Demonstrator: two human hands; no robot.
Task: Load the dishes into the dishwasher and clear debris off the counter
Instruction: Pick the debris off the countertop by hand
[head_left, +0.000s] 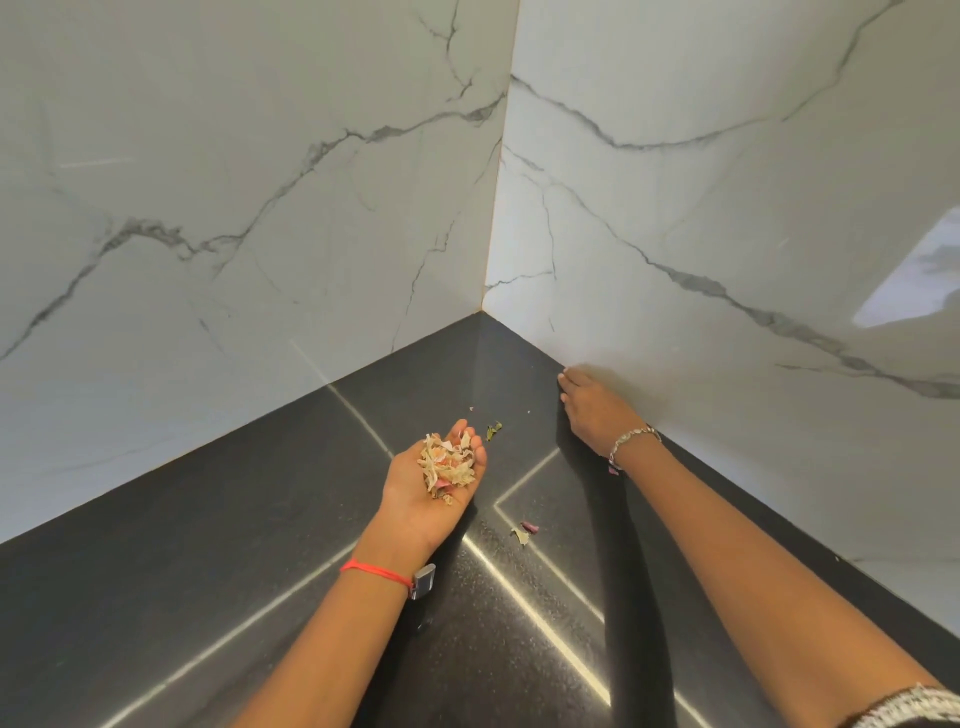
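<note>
No writing, label, brand or number can be read anywhere: nothing is printed on the white veined marble wall panels (260, 156) or the black speckled stone counter (156, 597).

Kitchen — dark counter (208, 597), marble-look backsplash (234, 156).

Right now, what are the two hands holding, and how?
The left hand cups a pile of pale vegetable peelings in its upturned palm. The right hand holds nothing visible, lying palm down on the black counter.

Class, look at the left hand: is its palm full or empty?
Full. The left hand lies palm-up, cupped, with a pile of peel scraps resting in it.
</note>
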